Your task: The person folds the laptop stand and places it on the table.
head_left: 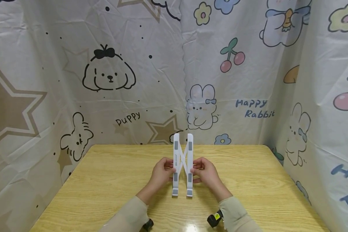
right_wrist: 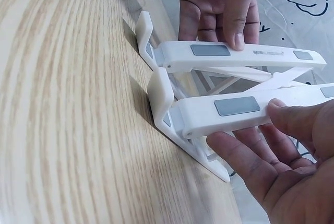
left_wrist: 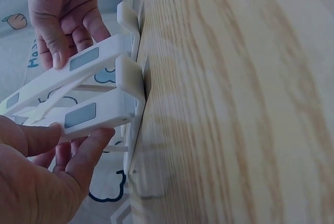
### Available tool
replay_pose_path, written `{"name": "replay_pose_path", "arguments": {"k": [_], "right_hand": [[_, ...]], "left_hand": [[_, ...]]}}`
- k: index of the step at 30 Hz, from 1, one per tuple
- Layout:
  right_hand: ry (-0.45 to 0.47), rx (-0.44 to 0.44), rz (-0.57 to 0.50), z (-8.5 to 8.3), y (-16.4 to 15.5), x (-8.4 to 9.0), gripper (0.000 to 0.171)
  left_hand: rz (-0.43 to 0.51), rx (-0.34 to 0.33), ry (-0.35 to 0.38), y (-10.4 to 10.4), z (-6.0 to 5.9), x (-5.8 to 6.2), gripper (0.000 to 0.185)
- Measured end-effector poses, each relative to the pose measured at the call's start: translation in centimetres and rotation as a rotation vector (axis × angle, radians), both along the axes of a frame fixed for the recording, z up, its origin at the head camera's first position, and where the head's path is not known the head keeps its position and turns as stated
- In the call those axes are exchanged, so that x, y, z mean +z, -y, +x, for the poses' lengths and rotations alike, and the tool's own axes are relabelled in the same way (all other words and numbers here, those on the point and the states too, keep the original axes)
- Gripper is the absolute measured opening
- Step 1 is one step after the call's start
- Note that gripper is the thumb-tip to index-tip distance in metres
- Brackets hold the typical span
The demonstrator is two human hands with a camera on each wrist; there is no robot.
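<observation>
A white folding stand (head_left: 183,164) with grey pads rests on its hooked feet in the middle of the wooden table (head_left: 249,180). Its two long bars lie close together, joined by crossed struts. My left hand (head_left: 164,170) pinches the left bar, thumb on top and fingers beneath, as the left wrist view shows: left hand (left_wrist: 47,177), stand (left_wrist: 99,112). My right hand (head_left: 202,172) grips the right bar the same way. In the right wrist view the right hand (right_wrist: 276,156) holds the nearer bar of the stand (right_wrist: 235,110), and the left hand (right_wrist: 219,10) holds the farther one.
Cloth sheets printed with cartoons (head_left: 110,74) wall in the table at the back, left and right. Black wrist-mounted cameras (head_left: 214,220) show at the near edge by my sleeves. Bare tabletop lies on both sides of the stand.
</observation>
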State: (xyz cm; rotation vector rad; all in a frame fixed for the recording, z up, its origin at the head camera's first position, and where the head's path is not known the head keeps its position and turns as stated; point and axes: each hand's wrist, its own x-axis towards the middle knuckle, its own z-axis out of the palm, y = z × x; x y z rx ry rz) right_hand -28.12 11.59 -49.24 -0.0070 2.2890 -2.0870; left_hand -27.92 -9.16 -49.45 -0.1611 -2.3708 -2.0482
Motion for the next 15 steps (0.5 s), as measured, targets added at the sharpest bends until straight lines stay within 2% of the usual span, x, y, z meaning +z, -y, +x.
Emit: {"name": "replay_pose_path", "arguments": {"k": [15], "right_hand": [[-0.018, 0.011, -0.009, 0.13, 0.53, 0.34, 0.024]], "left_hand": [[-0.031, 0.003, -0.013, -0.44, -0.07, 0.15, 0.023]]}}
